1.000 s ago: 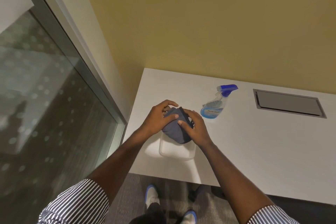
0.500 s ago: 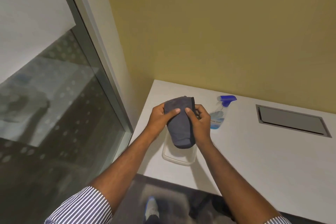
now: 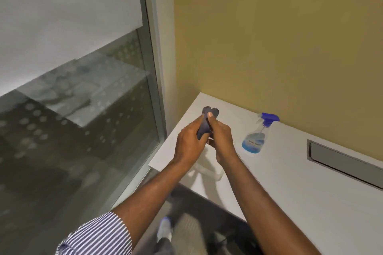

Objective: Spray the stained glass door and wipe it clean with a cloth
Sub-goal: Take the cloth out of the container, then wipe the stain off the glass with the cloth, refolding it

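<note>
A dark grey cloth is folded narrow and pressed between my left hand and my right hand, held upright above the white table. Its top end sticks out over my right thumb. A clear spray bottle with blue liquid and a blue trigger head stands on the table, to the right of my hands and untouched. The glass door fills the left side, frosted white above and clear with a dotted pattern below.
A shallow clear plastic tray lies on the table under my wrists. A grey recessed cable hatch sits in the tabletop at the right. The yellow wall stands behind the table. My shoe shows on the carpet below.
Both hands lifted the cloth off the tray and folded it narrower, raising it upright. My view tilted up and toward the glass door.
</note>
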`<state>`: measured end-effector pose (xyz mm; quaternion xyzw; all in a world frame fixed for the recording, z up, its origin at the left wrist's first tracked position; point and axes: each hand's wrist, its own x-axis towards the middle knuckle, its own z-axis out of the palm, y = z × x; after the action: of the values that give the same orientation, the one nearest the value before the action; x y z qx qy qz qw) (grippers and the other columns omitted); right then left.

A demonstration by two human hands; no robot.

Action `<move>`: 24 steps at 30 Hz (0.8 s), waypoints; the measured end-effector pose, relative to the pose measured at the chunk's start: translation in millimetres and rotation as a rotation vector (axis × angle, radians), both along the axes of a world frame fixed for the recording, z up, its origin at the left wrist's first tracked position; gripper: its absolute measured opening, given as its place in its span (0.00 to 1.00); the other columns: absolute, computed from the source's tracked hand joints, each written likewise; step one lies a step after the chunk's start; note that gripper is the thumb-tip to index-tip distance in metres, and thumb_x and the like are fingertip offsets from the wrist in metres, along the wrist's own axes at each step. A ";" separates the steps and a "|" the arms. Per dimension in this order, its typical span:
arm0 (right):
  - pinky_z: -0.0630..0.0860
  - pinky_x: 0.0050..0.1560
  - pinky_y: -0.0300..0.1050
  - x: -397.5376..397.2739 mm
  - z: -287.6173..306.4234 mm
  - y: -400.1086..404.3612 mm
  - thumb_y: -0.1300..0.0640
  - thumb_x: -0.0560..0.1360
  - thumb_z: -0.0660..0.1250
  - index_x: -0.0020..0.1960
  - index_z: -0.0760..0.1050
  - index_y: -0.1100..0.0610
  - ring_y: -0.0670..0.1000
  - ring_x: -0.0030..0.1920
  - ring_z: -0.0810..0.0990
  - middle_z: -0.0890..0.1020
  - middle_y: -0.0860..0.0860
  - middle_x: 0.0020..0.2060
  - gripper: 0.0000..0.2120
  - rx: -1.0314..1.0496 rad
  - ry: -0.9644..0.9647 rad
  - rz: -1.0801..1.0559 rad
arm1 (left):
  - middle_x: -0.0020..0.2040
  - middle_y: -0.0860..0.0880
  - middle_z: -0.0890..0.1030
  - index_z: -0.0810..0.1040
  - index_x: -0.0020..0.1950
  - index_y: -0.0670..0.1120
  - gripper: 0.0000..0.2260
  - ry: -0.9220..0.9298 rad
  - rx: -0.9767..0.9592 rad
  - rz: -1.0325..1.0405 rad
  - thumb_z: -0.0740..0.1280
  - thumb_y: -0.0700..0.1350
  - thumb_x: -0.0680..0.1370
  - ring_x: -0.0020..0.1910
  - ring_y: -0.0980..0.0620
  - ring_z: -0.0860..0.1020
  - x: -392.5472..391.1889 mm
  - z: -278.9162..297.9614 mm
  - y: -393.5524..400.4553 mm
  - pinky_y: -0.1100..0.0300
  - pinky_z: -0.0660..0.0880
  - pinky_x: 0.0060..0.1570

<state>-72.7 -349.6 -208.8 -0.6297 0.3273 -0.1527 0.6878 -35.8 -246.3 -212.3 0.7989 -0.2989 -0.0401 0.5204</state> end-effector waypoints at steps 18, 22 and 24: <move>0.81 0.46 0.43 20.5 37.1 153.7 0.59 0.76 0.65 0.54 0.83 0.55 0.52 0.49 0.83 0.85 0.56 0.50 0.10 -0.109 -0.164 0.879 | 0.69 0.58 0.77 0.71 0.74 0.53 0.29 0.153 -0.181 0.327 0.76 0.50 0.74 0.68 0.64 0.75 -15.9 7.7 232.1 0.68 0.72 0.66; 0.77 0.52 0.41 24.3 46.8 211.4 0.64 0.73 0.70 0.54 0.83 0.56 0.47 0.49 0.81 0.85 0.51 0.48 0.11 -0.196 -0.250 1.067 | 0.52 0.58 0.85 0.79 0.59 0.55 0.22 0.152 -0.224 0.459 0.77 0.59 0.68 0.52 0.62 0.82 -30.6 14.1 298.5 0.63 0.77 0.55; 0.77 0.54 0.41 21.6 49.6 242.6 0.65 0.74 0.72 0.55 0.81 0.57 0.46 0.50 0.81 0.84 0.50 0.50 0.11 -0.275 -0.308 1.116 | 0.47 0.57 0.86 0.81 0.53 0.55 0.19 0.169 -0.260 0.540 0.79 0.59 0.65 0.46 0.60 0.82 -42.9 14.3 332.6 0.61 0.79 0.51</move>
<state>-51.1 -107.0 -159.2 -0.7605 -0.1796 0.1010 0.6157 -78.7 86.3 -198.0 0.7701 -0.0342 0.0721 0.6329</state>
